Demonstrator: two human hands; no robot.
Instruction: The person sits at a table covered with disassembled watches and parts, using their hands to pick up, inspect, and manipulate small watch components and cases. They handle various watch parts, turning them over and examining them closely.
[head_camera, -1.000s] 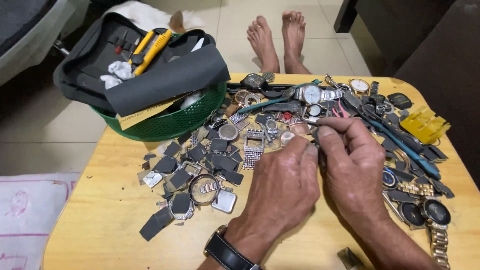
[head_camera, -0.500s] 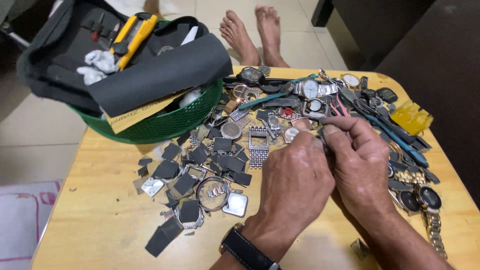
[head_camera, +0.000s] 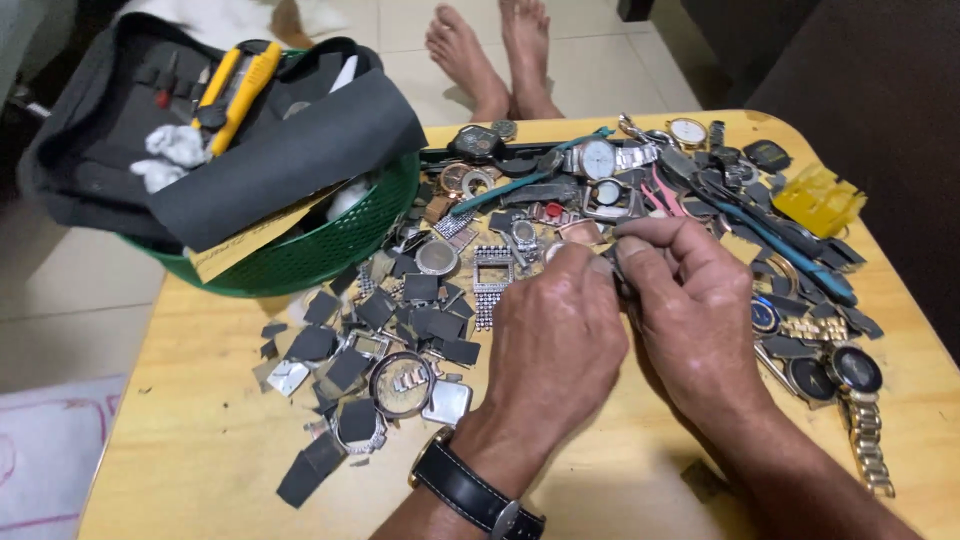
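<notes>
Across the whole near half of the view a yellow wooden table (head_camera: 200, 460) is spreading out, and you are sitting at its near edge with your bare feet (head_camera: 495, 55) showing on the tiled floor beyond its far side. At the far left a green plastic basket (head_camera: 330, 245) is resting on the table's corner, and a dark grey tool pouch (head_camera: 300, 150) is lying open over it, with a yellow-handled tool (head_camera: 240, 95) sticking out on top. A wide scatter of watch parts is covering the middle and right of the table: dark square pieces (head_camera: 350, 365) are lying at the near left, a round watch case (head_camera: 402, 384) is sitting among them, and a silver wristwatch (head_camera: 600, 158) is lying at the far side. At the far right a small yellow plastic bag (head_camera: 818, 198) is sitting near the table's edge.

Your left hand (head_camera: 555, 345), with a black wristwatch (head_camera: 470, 490) on its wrist, is meeting your right hand (head_camera: 690, 320) over the middle of the table. The fingers of both hands are pinching together around a small dark part (head_camera: 618, 280) between them. That part is mostly hidden by your fingertips, so you cannot tell what it is.
</notes>
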